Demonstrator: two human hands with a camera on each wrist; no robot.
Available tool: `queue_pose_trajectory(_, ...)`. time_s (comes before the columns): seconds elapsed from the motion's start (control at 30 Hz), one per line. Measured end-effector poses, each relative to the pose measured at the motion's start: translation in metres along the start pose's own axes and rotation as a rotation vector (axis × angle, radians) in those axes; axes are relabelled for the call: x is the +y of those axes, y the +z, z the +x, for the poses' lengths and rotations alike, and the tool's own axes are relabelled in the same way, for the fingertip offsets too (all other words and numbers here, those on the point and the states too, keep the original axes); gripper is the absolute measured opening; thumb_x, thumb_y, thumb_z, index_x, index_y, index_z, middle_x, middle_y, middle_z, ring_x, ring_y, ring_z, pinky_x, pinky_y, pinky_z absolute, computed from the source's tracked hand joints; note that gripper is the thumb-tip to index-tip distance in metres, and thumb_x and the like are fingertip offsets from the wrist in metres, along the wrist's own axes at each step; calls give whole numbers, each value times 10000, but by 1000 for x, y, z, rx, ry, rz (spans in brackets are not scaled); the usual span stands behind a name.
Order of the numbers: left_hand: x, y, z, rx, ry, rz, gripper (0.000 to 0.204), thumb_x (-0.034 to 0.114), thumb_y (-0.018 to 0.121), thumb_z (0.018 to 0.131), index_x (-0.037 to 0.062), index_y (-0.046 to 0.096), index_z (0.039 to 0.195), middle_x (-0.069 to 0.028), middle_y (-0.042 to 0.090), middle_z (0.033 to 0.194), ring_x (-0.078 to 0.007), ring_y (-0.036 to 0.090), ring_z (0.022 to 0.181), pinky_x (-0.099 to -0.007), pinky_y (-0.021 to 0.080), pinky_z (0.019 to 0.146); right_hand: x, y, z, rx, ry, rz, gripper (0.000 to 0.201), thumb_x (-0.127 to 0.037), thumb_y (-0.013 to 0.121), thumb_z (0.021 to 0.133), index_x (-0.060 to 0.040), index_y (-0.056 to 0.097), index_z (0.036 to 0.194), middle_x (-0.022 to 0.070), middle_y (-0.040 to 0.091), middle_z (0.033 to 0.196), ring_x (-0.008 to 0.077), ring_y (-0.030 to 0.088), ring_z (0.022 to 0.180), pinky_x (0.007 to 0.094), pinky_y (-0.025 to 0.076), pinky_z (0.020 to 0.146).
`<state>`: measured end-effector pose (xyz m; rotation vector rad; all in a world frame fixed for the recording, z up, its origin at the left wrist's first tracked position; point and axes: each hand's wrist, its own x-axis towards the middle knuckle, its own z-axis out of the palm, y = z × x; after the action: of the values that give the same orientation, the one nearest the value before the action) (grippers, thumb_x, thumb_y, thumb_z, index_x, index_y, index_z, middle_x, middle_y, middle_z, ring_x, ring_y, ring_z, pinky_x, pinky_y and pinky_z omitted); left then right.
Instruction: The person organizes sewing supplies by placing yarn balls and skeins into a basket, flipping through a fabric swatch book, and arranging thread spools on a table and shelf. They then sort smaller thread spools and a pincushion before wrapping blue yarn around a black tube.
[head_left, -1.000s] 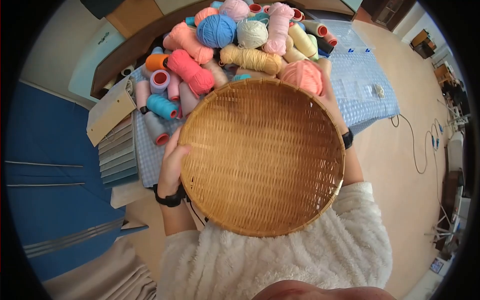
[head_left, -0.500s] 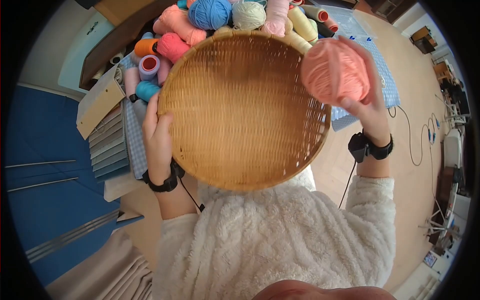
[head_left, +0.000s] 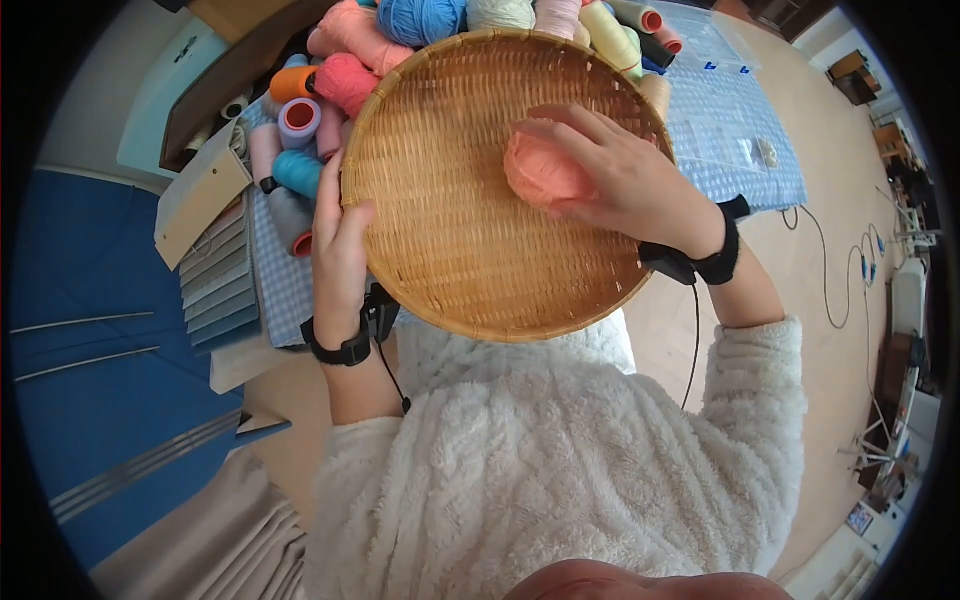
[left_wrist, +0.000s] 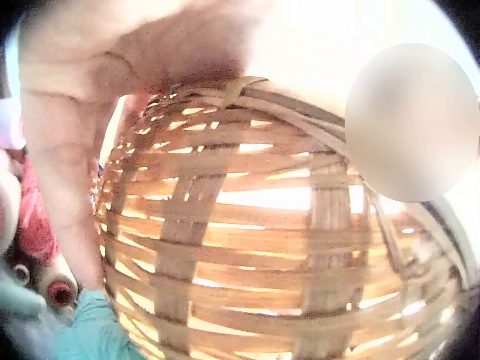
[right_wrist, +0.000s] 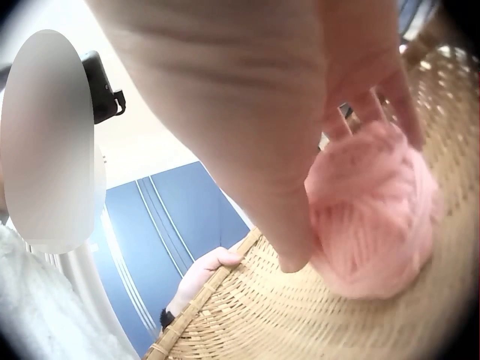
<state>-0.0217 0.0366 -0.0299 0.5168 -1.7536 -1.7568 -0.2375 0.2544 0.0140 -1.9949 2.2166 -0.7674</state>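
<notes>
Holding on both sides, you have, leftmost, a swatch book (head_left: 215, 275) off to the left of your left hand (head_left: 342, 250), and nearer in, a teal spool (head_left: 297, 172) just beside that hand's fingers. The left grip is clamped on the basket (head_left: 430, 225) at its left rim, thumb over the edge and fingers along the outside. The basket faces you, its inside spreading rightward from that grip.

Further right, well apart from the left grip, the pink ball (head_left: 545, 175) is inside the basket's outline, a little right of its middle. It lies at the fingertips of your right hand (head_left: 640, 190), leftward of the palm. That hand is clearly the nearer one: it reaches over the right rim, clamped on the ball, fingers across the top and thumb below. The ball looks roundish, giving you no clear long axis; whether it touches the weave, I cannot tell.

Rightmost, past the right grip, lies a checked cloth (head_left: 785, 178), with a clear box (head_left: 715, 55) farther from you.
</notes>
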Motion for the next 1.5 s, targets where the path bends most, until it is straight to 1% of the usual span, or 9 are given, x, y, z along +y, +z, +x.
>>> queue_pose_trajectory(0.17,-3,-1,-3,102,-50,-179,595,48,440,890,-20,389,1479,-142,515,1429,-238,509,1311,-350,396,1098,13,-42,-23,247,-8,35,729,-170,787,819,-106,469,1471,136,480,1496,328,496,1348,414,400,1125)
queue_pose_trajectory(0.6,-14,17,-27,-258,-181,-198,590,218,587,979,1,386,1490,-112,493,1433,-186,505,1285,-309,420,1052,54,-21,-138,528,727,1070,713,20,473,839,-22,364,1542,117,439,1538,211,410,1409,334,316,1154)
queue_pose_trajectory(0.67,-26,1,-20,-155,-143,124,626,234,673,940,14,421,1469,-112,516,1391,-189,526,1255,-297,437,1019,57,-18,-158,571,860,1093,718,38,453,817,3,374,1530,126,467,1516,221,427,1398,340,315,1156)
queue_pose_trajectory(0.83,-45,3,-7,-173,260,775,745,185,815,813,9,443,1434,-198,548,1326,-344,568,1192,-403,467,999,62,-21,-184,533,915,1016,693,30,446,831,9,386,1521,128,486,1494,223,438,1390,339,326,1154)
queue_pose_trajectory(1.0,-53,37,3,-223,195,750,719,101,753,829,25,415,1458,-249,506,1432,-410,501,1326,-442,425,1077,66,-22,-190,543,917,1031,685,29,446,834,10,392,1517,129,470,1508,223,437,1392,339,331,1153)
queue_pose_trajectory(1.1,-44,34,8,-172,293,749,642,103,707,841,42,447,1424,-264,598,1229,-442,600,1109,-467,480,977,63,-20,-182,575,903,1046,687,29,446,838,14,378,1521,131,465,1513,225,437,1393,342,335,1154)
queue_pose_trajectory(1.23,-13,-14,5,-31,151,254,505,141,556,875,36,538,1368,-111,590,1303,-224,573,1208,-365,451,1029,53,-14,-166,498,860,1120,694,29,446,840,21,357,1528,134,468,1509,227,437,1393,345,340,1153)
queue_pose_trajectory(1.37,12,-50,0,306,160,-53,575,124,531,875,-9,452,1428,-142,491,1412,-237,528,1263,-389,433,1070,47,10,-139,421,799,1214,683,18,483,866,-1,349,1536,131,492,1485,210,470,1361,328,368,1124)
queue_pose_trajectory(1.5,15,-76,-4,353,181,-40,616,122,536,875,-11,408,1463,-162,471,1435,-260,508,1302,-401,415,1096,32,34,-99,273,743,1143,654,-6,497,901,-31,355,1539,97,529,1429,155,507,1284,288,386,1069)
